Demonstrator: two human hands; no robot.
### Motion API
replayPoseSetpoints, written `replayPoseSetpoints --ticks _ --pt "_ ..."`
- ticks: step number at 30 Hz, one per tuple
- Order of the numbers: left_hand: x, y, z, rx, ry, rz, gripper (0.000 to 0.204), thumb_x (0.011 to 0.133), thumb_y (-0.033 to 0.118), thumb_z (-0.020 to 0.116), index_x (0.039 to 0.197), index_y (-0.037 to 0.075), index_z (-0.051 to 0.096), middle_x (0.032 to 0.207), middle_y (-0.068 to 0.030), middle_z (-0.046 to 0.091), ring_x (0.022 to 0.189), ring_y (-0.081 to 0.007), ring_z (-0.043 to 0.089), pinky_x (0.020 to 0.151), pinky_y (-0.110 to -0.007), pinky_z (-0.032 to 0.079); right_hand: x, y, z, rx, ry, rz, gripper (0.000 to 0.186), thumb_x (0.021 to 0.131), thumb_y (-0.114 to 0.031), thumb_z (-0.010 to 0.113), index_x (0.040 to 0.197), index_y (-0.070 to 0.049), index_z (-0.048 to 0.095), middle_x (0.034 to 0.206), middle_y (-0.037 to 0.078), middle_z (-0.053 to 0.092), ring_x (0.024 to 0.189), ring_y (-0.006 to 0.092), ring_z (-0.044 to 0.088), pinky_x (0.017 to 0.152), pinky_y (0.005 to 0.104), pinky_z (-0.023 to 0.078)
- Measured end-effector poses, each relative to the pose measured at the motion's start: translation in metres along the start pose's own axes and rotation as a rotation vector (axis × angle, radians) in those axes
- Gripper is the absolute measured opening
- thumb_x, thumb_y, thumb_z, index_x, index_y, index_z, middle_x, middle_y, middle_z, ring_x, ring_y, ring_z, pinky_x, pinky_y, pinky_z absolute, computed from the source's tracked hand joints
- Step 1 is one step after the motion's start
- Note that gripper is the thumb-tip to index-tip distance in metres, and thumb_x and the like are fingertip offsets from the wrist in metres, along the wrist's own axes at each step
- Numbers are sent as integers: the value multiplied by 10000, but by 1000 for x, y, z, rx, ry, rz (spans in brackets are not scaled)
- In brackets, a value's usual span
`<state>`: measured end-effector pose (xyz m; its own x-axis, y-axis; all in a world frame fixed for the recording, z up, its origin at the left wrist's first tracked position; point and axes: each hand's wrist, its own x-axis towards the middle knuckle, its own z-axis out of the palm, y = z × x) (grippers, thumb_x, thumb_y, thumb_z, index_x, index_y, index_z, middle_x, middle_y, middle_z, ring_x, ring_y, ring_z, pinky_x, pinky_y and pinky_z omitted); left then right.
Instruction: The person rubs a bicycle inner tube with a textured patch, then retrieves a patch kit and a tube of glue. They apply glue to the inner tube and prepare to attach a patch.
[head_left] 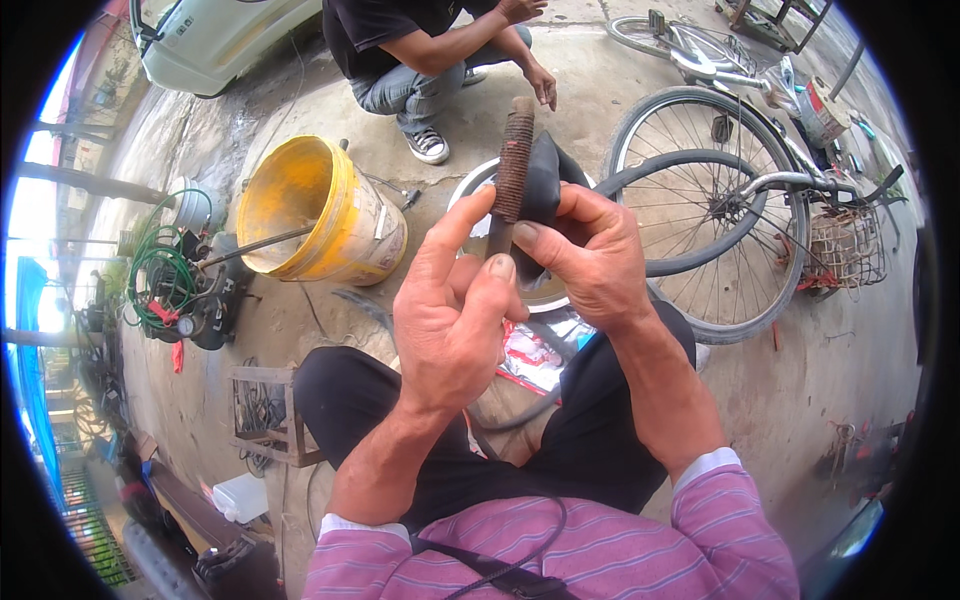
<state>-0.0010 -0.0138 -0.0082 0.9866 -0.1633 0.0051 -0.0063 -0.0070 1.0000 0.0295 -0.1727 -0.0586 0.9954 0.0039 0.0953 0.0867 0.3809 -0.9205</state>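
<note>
In front of my chest, my left hand (450, 325) grips the lower end of a rusty ridged rod (514, 165) between thumb and fingers. The rod stands nearly upright, its ridges circling the shaft. My right hand (598, 262) pinches a folded stretch of black rubber inner tube (543, 178) just beside the rod. From there the tube seems to loop out to the right, across a bicycle wheel (705, 215). Whether rod and rubber touch is hard to make out. Beneath my hands lies a round basin (470, 183) with a pale rim, mostly hidden by them.
Left of the basin stands a yellow bucket (375, 235), with an air compressor (205, 300) and green hose (140, 265) beyond. A person (420, 60) crouches ahead. A shiny packet (535, 350) lies between my knees; a metal frame (270, 435) sits by my left knee.
</note>
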Motion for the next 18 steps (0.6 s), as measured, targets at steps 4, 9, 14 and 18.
replayPoseSetpoints --ticks 4,9,14,18 --pt "-13 8 -1 -14 0 7 574 1043 63 500 1596 2 357 734 -74 656 468 -45 470 448 -177 373 0 -3 -2 32 22 1 125 937 -46 767 1054 -5 746 916 -30 728 833 18 612 743 207 513" --pt "-40 -18 -5 55 -13 0 566 1039 47 501 1588 3 370 745 -87 664 480 -38 478 459 -180 377 0 0 0 74 7 14 126 944 -49 765 1059 1 748 938 -10 746 832 30 635 751 207 530" --pt "1 7 3 -6 1 -4 565 1039 58 520 1584 4 380 744 -85 662 477 -48 480 451 -187 386 -2 -1 1 42 -2 31 125 943 -45 767 1058 2 751 939 -9 746 824 34 631 739 208 529" --pt "-20 5 -4 44 -1 28 562 1039 46 510 1585 1 384 750 -79 665 474 -37 472 452 -178 381 0 1 -2 19 38 -9 113 934 -66 791 1013 -1 743 869 -31 713 770 16 590 672 195 486"
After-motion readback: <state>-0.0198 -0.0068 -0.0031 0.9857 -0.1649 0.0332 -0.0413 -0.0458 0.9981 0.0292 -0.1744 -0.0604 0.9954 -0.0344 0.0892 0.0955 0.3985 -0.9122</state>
